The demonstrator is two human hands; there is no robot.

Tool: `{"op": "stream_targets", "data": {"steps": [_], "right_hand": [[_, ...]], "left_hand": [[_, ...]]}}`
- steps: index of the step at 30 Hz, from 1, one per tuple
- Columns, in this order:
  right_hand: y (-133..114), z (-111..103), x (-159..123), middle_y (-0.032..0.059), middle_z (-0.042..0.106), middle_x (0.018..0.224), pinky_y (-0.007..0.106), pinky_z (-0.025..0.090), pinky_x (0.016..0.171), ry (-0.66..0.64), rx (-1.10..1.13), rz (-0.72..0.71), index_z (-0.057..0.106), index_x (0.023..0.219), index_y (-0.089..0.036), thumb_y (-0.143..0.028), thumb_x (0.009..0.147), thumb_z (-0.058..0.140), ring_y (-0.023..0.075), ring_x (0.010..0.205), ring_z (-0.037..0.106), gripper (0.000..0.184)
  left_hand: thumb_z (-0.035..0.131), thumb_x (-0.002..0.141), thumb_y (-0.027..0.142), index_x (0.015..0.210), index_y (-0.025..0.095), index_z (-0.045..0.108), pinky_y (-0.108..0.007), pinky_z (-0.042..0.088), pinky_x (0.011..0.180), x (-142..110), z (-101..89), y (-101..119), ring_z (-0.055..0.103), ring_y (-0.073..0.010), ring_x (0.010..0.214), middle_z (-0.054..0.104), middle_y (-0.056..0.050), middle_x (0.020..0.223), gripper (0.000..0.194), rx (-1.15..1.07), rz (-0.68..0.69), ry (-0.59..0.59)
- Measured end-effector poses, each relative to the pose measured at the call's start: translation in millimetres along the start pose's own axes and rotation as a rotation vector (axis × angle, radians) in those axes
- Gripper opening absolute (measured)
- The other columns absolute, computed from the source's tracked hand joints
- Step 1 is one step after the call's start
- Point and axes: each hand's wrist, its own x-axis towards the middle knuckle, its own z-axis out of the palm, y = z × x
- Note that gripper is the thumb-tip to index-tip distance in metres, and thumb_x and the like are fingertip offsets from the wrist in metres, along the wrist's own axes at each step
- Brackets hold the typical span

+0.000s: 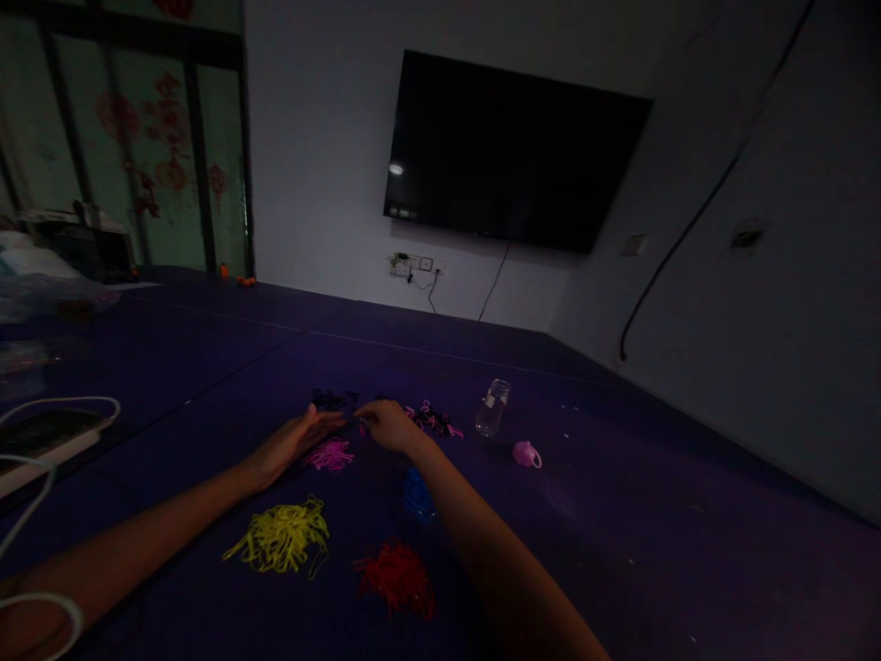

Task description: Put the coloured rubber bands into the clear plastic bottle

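Observation:
My left hand (295,441) lies stretched out, fingers extended, beside a pile of pink rubber bands (330,454) and just below a pile of black rubber bands (334,400). Facing it, my right hand (389,425) has its fingers drawn together and pointing left. A bit of pink shows just under its fingertips, but whether they grip it is unclear. Mixed pink and black bands (435,420) lie right of that hand. Closer to me are piles of yellow bands (282,537), red bands (397,578) and blue bands (418,496), the blue partly behind my right forearm.
A clear plastic bottle (494,408) and a pink cap with a ring (527,454) are on the right of the dark purple surface (619,514). White cables (61,401) loop over a box-like device (48,450) at left. A television (509,151) hangs on the wall.

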Motion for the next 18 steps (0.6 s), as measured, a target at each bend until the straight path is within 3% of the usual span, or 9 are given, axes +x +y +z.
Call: {"op": "stream_targets", "data": {"steps": [3, 7, 14, 18], "right_hand": [[-1, -4, -3, 0.0042, 0.066, 0.112, 0.025, 0.043, 0.094, 0.020, -0.018, 0.011, 0.068, 0.106, -0.018, 0.001, 0.070, 0.047, 0.0155, 0.107, 0.059, 0.046], [-3, -7, -6, 0.0036, 0.070, 0.104, 0.024, 0.046, 0.089, -0.080, 0.031, 0.010, 0.070, 0.098, -0.019, 0.004, 0.068, 0.044, 0.0143, 0.099, 0.063, 0.046], [-11, -3, -3, 0.0024, 0.072, 0.088, 0.024, 0.051, 0.078, -0.265, 0.420, 0.012, 0.071, 0.092, -0.017, 0.003, 0.068, 0.043, 0.0124, 0.082, 0.067, 0.043], [-7, -6, 1, 0.0037, 0.072, 0.093, 0.024, 0.051, 0.076, -0.196, 0.452, 0.074, 0.070, 0.098, -0.016, 0.003, 0.069, 0.044, 0.0121, 0.082, 0.067, 0.043]], "left_hand": [[0.034, 0.079, 0.073, 0.116, 0.015, 0.059, -0.040, 0.030, 0.107, -1, 0.8, 2, 0.045, -0.0287, 0.125, 0.056, -0.014, 0.129, 0.073, 0.000, 0.000, 0.002], [0.033, 0.081, 0.071, 0.117, 0.015, 0.058, -0.040, 0.030, 0.107, 0, -0.1, 0, 0.046, -0.0285, 0.124, 0.055, -0.015, 0.130, 0.071, 0.012, 0.005, -0.008], [0.032, 0.080, 0.072, 0.110, 0.017, 0.062, -0.040, 0.031, 0.106, 4, -1.5, -4, 0.046, -0.0289, 0.124, 0.057, -0.013, 0.128, 0.070, 0.044, 0.015, 0.001], [0.032, 0.080, 0.071, 0.109, 0.017, 0.063, -0.042, 0.032, 0.106, 3, -1.2, -3, 0.049, -0.0286, 0.121, 0.059, -0.013, 0.125, 0.068, 0.042, 0.013, 0.009]]}}
